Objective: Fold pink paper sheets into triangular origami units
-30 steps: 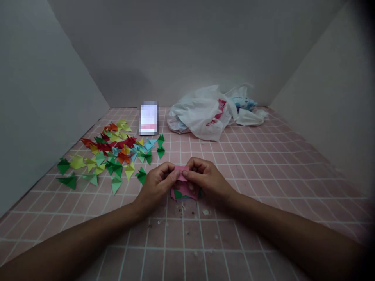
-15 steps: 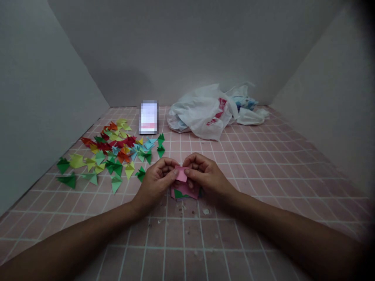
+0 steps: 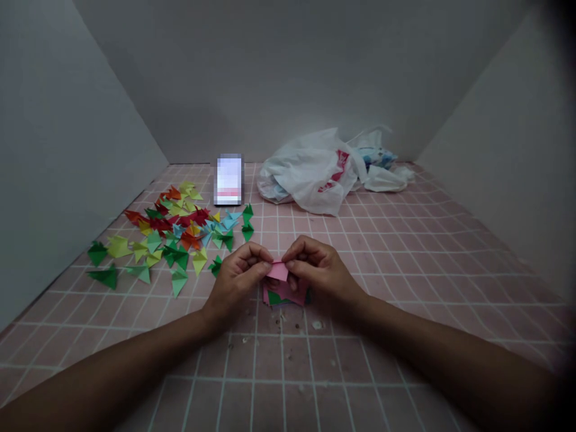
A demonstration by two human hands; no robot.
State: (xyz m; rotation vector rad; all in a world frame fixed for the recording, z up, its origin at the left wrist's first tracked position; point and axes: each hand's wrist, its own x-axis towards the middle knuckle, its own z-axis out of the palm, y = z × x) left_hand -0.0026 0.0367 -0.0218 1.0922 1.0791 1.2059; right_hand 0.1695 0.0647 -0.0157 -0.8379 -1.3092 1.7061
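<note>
A small folded piece of pink paper [image 3: 278, 273] is pinched between both hands at the centre of the head view. My left hand [image 3: 240, 276] is closed on its left side, thumb and forefinger at the top corner. My right hand [image 3: 317, 271] grips the right side the same way, its thumb bent towards the upper edge. Just below lies a stack of paper squares [image 3: 294, 295], pink on top with a green one showing; the hands partly cover it. Off to the left, many folded paper pieces [image 3: 173, 252] in green, yellow, red, orange and blue are spread out.
A phone [image 3: 229, 180] with a lit, blurred screen stands upright behind the folded pieces. A crumpled white plastic bag [image 3: 310, 171] with red print lies at the back, beside a smaller white-and-blue bag [image 3: 380, 161]. Grey walls enclose the pink tiled surface [image 3: 405, 264].
The pink paper has tilted and its upper edge is now creased between the fingertips. My right thumb has shifted slightly; the stack and folded pieces stay put.
</note>
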